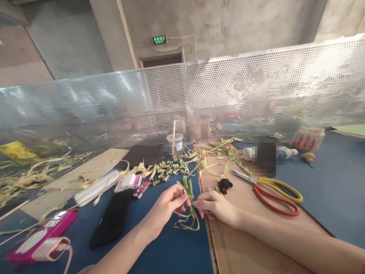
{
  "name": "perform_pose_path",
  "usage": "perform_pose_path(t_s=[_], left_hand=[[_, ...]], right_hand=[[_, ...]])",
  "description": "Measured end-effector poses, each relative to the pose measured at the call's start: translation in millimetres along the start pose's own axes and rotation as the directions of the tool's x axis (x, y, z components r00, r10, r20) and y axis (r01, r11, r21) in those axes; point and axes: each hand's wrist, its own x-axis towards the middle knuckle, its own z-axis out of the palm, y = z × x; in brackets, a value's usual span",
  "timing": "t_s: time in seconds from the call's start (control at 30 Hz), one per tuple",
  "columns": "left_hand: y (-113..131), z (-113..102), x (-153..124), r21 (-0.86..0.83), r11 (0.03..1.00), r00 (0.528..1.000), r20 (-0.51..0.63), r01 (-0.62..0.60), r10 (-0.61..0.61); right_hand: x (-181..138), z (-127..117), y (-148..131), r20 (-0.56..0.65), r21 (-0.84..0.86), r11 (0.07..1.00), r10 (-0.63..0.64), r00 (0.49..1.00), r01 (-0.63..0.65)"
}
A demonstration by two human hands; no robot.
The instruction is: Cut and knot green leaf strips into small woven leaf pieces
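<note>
Leaf strips (188,220), green and limp, hang pinched between both hands just above the blue tabletop (176,251), at the edge of a brown board (242,243). The left hand (167,207) closes thumb and fingertips on the upright stub of the leaf strips. The right hand (218,207) meets it from the other side, fingertips closed on the same spot, its palm over the board. The loose ends curl down onto the tabletop below the hands. Scissors (273,194) with yellow and red handles lie on the board near the right hand, and a small dark clump (225,184) sits beside their tips. A black phone (112,219) lies left of the left hand. Folded green pieces (167,169) are heaped behind the hands, before a plastic cup (175,142).
</note>
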Motion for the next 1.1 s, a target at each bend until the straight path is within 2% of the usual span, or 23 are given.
perform_pose_path(t_s=[0.1, 0.2, 0.4, 0.57, 0.73, 0.93, 1.0, 1.1], left_hand=[[-2.2, 0.0, 0.2, 0.044, 0.999, 1.0, 0.019, 0.018, -0.019], [-2.9, 1.0, 0.4, 0.077, 0.997, 0.999, 0.036, 0.009, -0.012], [-6.5, 1.0, 1.8, 0.099, 0.994, 0.998, 0.041, 0.044, -0.048], [-9.1, -1.3, 3.7, 0.059, 0.995, 0.997, -0.001, 0.079, -0.079], [-6.8, -1.2, 3.7, -0.089, 0.991, 0.995, -0.018, 0.096, -0.098], [-6.8, -2.4, 1.7, -0.148, 0.988, 0.986, -0.15, 0.048, -0.07], [-5.9, -2.0, 1.7, -0.196, 0.98, 0.989, -0.137, 0.026, -0.054], [-1.7, -1.6, 0.6, -0.242, 0.97, 0.995, -0.102, -0.024, -0.001]], right_hand=[[0.0, 1.8, -2.7, -0.029, -0.103, 0.995, 0.005, 1.0, -0.008], [0.5, 4.4, -4.9, -0.05, -0.214, 0.976, -0.05, 0.998, 0.038], [0.7, 9.5, -6.1, -0.112, -0.299, 0.953, -0.086, 0.99, 0.049], [0.1, 10.1, -5.0, -0.173, -0.249, 0.967, -0.102, 0.98, 0.057], [0.0, 9.6, -1.7, -0.249, -0.128, 0.987, -0.126, 0.96, 0.096], [0.2, 8.3, 0.9, -0.226, -0.033, 0.999, -0.043, 0.973, 0.036], [-1.6, 8.2, -0.4, -0.271, -0.02, 0.996, -0.087, 0.959, 0.085], [-8.2, 8.7, -5.2, -0.36, -0.083, 0.965, -0.262, 0.895, 0.249]])
